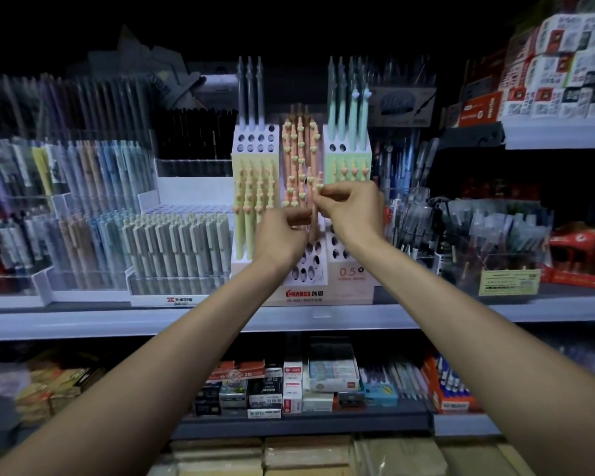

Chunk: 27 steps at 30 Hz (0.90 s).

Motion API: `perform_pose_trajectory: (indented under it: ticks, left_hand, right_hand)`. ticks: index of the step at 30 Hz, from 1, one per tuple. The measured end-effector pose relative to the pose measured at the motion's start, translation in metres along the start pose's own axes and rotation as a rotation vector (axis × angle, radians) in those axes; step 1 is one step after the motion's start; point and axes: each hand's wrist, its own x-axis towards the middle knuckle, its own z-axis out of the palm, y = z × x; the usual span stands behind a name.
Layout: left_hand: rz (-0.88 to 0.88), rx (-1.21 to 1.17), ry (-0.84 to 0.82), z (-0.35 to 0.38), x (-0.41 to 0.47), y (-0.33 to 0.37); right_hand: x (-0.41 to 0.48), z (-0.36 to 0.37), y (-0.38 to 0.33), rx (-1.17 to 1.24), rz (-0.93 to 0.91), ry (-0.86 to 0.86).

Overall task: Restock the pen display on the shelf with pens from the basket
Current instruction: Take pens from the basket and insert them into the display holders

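Both hands are up at the pen display point(349, 273), twelve o'clock on the shelf point(117, 321)! The right hand point(352, 211) pinches the top of a peach pen point(314, 230). The left hand point(282, 237), at seven o'clock from the right, grips it lower down. The hands are close together, both clamped on that one upright pen. It stands before the peach row point(299, 146) (heart-topped, the lot). Green pens point(251, 207) sit at nine o'clock, open holes point(310, 269) at six.

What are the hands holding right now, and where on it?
One peach pen: right hand pinches its top end, left hand grips its middle.
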Motion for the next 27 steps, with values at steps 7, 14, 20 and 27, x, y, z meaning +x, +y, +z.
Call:
perform_pose_trajectory:
  ticks: [7,14,20,27]
  left_hand:
    - [-0.057,-0.025,-0.018,0.009,-0.006,-0.013]
    - [-0.118,-0.028,-0.035,0.015,-0.014,-0.019]
    - [-0.164,-0.001,-0.046,0.017,-0.012,-0.029]
    - [-0.203,-0.002,-0.049,0.026,-0.003,-0.048]
  right_hand:
    - [-0.006,0.005,0.015,-0.028,0.046,-0.017]
    - [-0.010,0.013,0.023,-0.072,0.043,0.011]
    - [-0.014,0.020,0.021,-0.120,0.049,0.036]
    - [-0.016,0.027,0.023,-0.173,0.110,0.073]
